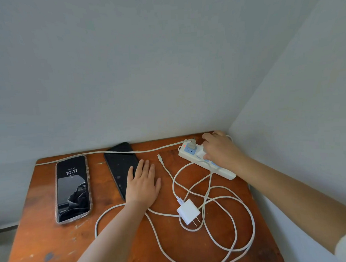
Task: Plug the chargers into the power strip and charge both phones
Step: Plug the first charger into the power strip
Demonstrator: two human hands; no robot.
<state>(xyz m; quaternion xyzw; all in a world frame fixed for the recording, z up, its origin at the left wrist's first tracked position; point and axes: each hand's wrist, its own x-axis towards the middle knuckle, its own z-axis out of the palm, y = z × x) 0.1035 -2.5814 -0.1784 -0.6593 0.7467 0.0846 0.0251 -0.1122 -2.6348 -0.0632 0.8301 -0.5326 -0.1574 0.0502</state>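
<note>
A white power strip [226, 173] with blue sockets lies at the table's back right, its red light on. My right hand [221, 149] grips a white charger [200, 152] that stands on the strip's second socket. A second white charger [187, 211] lies loose on the table with its prongs bare, amid looping white cables [233, 224]. One cable tip [159, 156] lies free near the strip. My left hand [143, 183] rests flat, fingers spread, on the table and on the edge of a dark phone [120, 166]. A lit phone [72, 188] showing 10:11 lies at the left.
The brown wooden table [44, 243] sits in a corner between two grey walls. The strip's own white cord [110, 152] runs left along the back edge and off the table. Cable loops cover the right half.
</note>
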